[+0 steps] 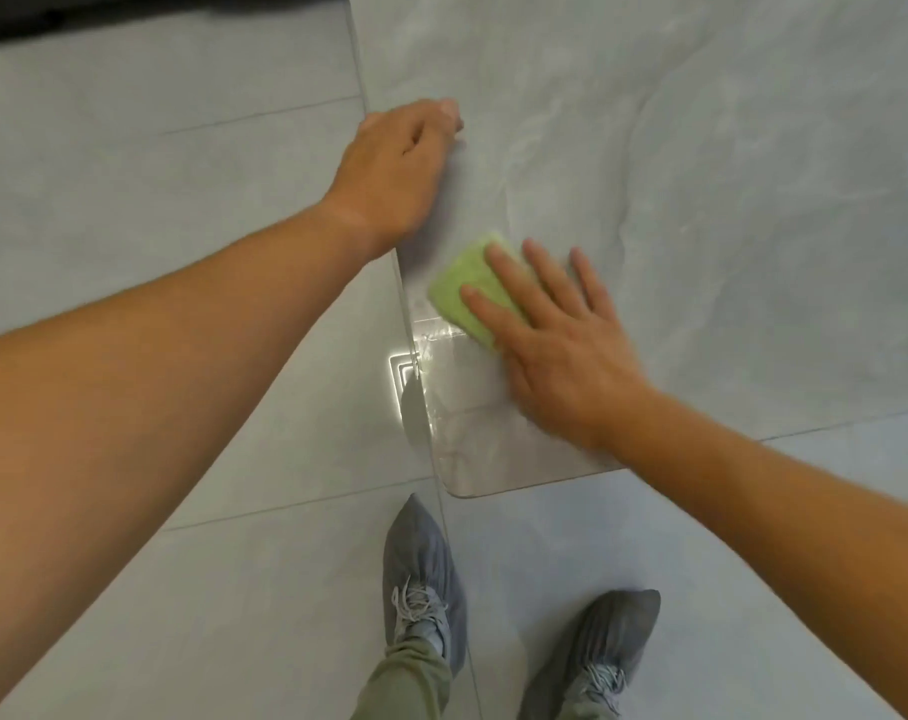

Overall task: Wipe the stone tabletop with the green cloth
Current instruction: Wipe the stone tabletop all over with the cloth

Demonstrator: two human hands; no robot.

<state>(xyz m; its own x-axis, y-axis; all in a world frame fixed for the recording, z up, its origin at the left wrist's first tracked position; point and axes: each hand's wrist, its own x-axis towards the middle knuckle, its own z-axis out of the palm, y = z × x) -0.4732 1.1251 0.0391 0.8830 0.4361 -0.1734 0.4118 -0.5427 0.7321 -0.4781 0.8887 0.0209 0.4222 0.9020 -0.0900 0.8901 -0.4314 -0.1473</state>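
- The pale grey, veined stone tabletop (701, 200) filled the upper right of the view, glossy, with its rounded near corner pointing toward the person's feet.
- The folded light green terry cloth (454, 283) lay on that tabletop, just inside its left edge and not far from the near corner.
- The right hand (561, 345) lay flat over the cloth's right part, fingers straight and spread, palm down and pressing. It was not clutching anything. The thumb and first finger lay across the green fabric, while the outer fingers reached past it onto bare stone.
- That hand and the cloth looked slightly smeared.
- The left hand (394, 168) sat farther along the same left edge, well apart from the cloth. Its knuckles were up, its fingers bent and their tips on the stone.
- The thumb was hidden, so I could not tell whether that hand gripped the edge or only leaned on it.
- A bright square glare (415, 366) shone across the table edge just beside the cloth.
- Below lay a light grey tiled floor (129, 148) with thin joint lines.
- The person stood at the corner in grey covers over laced shoes, left foot (423, 579) forward and right foot (607, 646) farther back, with olive trouser legs (410, 683) above them.
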